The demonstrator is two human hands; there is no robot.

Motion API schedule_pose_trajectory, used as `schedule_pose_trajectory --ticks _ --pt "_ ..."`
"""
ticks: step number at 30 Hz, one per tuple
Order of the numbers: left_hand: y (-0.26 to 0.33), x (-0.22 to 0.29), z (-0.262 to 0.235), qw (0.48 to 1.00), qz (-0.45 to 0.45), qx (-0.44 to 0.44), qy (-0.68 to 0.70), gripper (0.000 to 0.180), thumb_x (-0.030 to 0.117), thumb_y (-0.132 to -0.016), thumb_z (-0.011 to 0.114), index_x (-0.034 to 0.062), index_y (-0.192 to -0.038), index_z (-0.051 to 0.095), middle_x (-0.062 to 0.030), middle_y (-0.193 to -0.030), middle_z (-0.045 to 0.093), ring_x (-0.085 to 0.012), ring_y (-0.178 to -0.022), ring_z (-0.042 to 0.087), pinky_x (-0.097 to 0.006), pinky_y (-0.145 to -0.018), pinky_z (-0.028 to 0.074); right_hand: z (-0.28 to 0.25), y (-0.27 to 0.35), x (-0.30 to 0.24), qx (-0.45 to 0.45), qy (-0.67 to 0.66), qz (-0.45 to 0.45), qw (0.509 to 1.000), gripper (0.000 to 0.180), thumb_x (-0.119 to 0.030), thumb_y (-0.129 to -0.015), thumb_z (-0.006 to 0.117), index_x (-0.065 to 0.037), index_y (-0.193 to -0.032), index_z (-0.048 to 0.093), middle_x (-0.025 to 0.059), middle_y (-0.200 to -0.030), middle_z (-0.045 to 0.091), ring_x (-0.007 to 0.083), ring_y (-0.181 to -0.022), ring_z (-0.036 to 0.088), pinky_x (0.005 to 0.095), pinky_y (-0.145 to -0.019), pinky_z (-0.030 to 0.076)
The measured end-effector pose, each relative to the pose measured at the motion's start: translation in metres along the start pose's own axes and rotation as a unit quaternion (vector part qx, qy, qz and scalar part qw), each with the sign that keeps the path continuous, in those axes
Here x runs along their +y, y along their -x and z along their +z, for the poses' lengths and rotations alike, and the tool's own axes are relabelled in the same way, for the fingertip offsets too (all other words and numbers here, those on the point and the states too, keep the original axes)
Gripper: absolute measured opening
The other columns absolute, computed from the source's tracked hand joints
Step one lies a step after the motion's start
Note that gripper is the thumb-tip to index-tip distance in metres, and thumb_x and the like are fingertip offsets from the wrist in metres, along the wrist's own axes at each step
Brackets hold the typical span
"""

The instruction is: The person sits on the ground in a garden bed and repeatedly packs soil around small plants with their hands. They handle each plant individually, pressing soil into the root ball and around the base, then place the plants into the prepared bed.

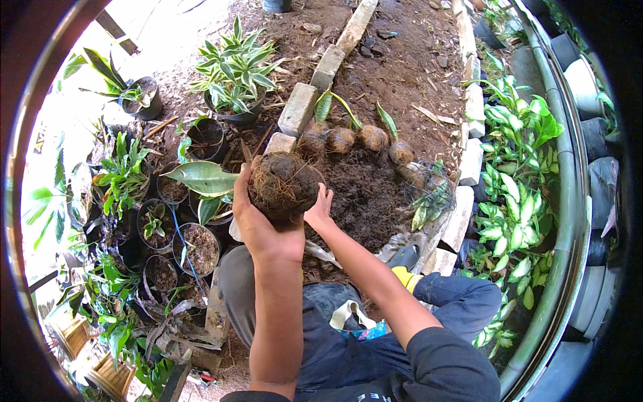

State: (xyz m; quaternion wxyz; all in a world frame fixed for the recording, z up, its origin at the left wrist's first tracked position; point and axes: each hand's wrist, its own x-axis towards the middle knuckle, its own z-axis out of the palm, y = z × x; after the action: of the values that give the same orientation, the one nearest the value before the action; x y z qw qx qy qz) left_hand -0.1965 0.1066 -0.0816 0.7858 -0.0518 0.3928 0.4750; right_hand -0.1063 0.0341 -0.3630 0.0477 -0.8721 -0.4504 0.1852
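Brown root ball (284, 186); green-white variegated leaves (516, 201) (right); grey bricks (299, 108).

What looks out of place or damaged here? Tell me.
Little stands out. The root ball held between the left hand and right hand is bare, out of any pot. More bare root balls lie in a row on the loose soil pile.

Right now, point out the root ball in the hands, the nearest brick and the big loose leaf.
root ball (282, 186), head view, middle of the tangled roots.
brick (298, 109), head view, its top face.
leaf (203, 177), head view, middle of the blade.
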Motion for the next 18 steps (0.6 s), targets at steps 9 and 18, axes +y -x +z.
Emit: schedule_pose_trajectory --ticks 9,18 --pt "0.001 -0.016 0.002 0.999 -0.030 0.009 -0.028 0.034 0.036 -0.092 0.063 0.0139 -0.117 0.066 -0.0038 -0.112 0.069 -0.0236 -0.102 0.067 -0.043 -0.091 0.052 -0.033 0.072 0.100 0.262 -0.192 -0.018 0.946 0.018 -0.028 -0.088 0.067 -0.012 -0.094 0.074 0.0054 -0.104 0.068 0.0259 -0.109 0.057 0.0439 -0.097 0.038" --pt "0.010 -0.031 0.006 0.997 -0.041 0.020 -0.070 0.039 0.039 -0.090 0.064 0.0157 -0.121 0.065 -0.0033 -0.116 0.068 -0.0253 -0.107 0.064 -0.046 -0.094 0.050 0.035 0.078 0.250 0.118 -0.150 0.218 0.957 0.021 -0.028 -0.085 0.071 -0.012 -0.098 0.074 0.0164 -0.131 0.050 0.0373 -0.122 0.048 0.0499 -0.101 0.042"
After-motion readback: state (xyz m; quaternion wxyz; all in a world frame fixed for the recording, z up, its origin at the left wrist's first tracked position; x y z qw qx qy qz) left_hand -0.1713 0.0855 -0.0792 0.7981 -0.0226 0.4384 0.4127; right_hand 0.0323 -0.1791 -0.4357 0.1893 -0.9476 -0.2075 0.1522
